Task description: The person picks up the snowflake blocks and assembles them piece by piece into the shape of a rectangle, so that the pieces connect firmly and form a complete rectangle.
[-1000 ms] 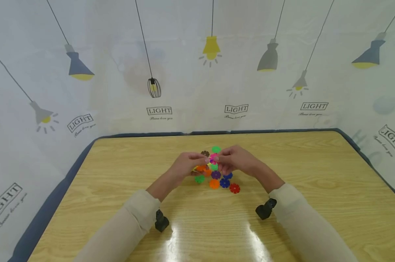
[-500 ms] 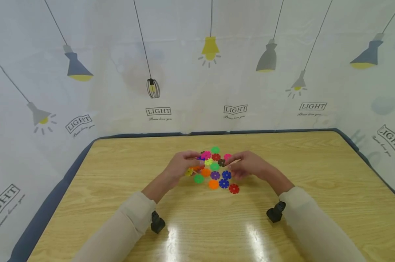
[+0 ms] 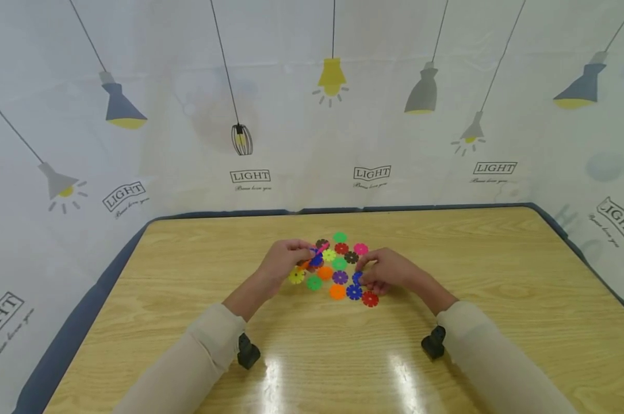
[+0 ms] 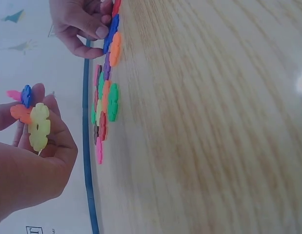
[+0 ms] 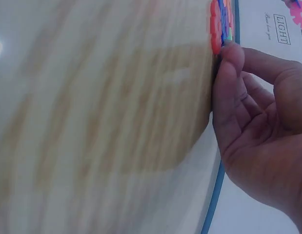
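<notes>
Aloft, linked discs (image 4: 39,127) in left grip (image 3: 276,268), right grip (image 3: 393,269) at blue disc (image 3: 356,276)

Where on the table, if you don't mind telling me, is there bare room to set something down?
Bare table lies right of the right hand, left of the left hand, and between the sleeves, nearer the person than the nearest red disc. It is crowded between the hands, where the coloured discs lie close together.
</notes>
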`<move>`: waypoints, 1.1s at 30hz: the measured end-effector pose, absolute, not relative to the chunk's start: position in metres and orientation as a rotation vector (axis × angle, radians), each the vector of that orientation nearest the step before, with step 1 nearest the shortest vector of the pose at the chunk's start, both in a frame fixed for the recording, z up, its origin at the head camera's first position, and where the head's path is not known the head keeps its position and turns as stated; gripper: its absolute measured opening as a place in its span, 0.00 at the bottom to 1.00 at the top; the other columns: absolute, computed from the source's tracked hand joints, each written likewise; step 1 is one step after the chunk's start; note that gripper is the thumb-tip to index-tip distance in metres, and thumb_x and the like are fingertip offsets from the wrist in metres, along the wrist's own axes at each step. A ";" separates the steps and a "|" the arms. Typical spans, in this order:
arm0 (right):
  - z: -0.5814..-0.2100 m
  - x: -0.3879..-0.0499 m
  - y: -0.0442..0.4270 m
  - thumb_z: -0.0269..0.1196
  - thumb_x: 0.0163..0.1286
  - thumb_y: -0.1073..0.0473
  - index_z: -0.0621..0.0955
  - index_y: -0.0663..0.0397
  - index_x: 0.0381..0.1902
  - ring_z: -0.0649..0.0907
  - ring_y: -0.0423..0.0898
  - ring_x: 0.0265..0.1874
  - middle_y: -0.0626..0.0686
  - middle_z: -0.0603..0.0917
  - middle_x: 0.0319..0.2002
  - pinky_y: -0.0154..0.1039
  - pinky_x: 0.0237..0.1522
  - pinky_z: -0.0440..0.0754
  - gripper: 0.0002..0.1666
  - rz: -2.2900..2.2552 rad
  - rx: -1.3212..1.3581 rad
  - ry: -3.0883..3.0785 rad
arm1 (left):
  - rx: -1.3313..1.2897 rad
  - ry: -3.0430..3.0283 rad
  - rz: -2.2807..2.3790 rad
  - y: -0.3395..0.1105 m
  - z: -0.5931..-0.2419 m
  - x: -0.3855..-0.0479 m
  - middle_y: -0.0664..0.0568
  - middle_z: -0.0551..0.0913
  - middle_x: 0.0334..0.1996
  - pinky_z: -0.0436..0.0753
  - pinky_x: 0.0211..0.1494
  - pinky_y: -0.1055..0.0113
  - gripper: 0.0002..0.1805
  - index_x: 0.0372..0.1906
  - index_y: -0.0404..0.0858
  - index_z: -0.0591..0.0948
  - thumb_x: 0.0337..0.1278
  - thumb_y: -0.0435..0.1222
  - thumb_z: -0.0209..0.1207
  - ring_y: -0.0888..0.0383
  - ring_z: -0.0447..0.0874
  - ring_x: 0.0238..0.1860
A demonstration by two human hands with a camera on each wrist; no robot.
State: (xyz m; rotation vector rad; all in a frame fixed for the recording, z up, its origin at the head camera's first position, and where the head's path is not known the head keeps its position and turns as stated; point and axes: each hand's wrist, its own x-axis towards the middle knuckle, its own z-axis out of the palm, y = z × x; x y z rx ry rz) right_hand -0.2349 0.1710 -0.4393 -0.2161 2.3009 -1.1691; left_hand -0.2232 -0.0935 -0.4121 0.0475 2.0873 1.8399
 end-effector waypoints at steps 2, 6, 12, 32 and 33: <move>-0.439 -0.235 0.169 0.65 0.66 0.60 0.80 0.59 0.42 0.77 0.44 0.15 0.52 0.79 0.21 0.35 0.21 0.80 0.09 -1.126 -0.242 2.327 | 0.048 2.091 1.837 -0.093 -0.413 -0.223 0.48 0.86 0.33 0.81 0.41 0.68 0.11 0.47 0.33 0.83 0.68 0.35 0.55 0.57 0.83 0.33; -0.438 -0.237 0.170 0.64 0.67 0.58 0.79 0.60 0.28 0.72 0.41 0.12 0.49 0.75 0.16 0.31 0.17 0.72 0.11 -1.045 -0.302 2.340 | 0.055 2.083 1.831 -0.093 -0.414 -0.224 0.48 0.86 0.34 0.82 0.41 0.69 0.12 0.49 0.32 0.82 0.68 0.35 0.55 0.58 0.83 0.32; -0.435 -0.242 0.177 0.57 0.74 0.53 0.78 0.59 0.27 0.73 0.43 0.14 0.50 0.76 0.17 0.33 0.21 0.73 0.18 -1.039 -0.305 2.306 | 0.040 2.048 1.845 -0.093 -0.415 -0.225 0.49 0.87 0.32 0.82 0.39 0.70 0.13 0.48 0.32 0.83 0.68 0.35 0.56 0.58 0.83 0.31; -0.396 -0.241 0.159 0.53 0.76 0.55 0.76 0.72 0.42 0.73 0.45 0.21 0.51 0.75 0.24 0.37 0.29 0.77 0.20 -1.476 -0.359 2.169 | 0.117 2.180 1.690 -0.090 -0.416 -0.223 0.52 0.81 0.34 0.75 0.43 0.67 0.13 0.36 0.35 0.86 0.65 0.42 0.59 0.55 0.75 0.39; -0.395 -0.241 0.159 0.53 0.76 0.55 0.76 0.72 0.42 0.72 0.45 0.21 0.51 0.75 0.23 0.38 0.29 0.76 0.20 -1.476 -0.359 2.174 | 0.120 2.184 1.687 -0.090 -0.415 -0.224 0.52 0.81 0.34 0.75 0.42 0.67 0.13 0.37 0.35 0.86 0.65 0.42 0.59 0.55 0.75 0.39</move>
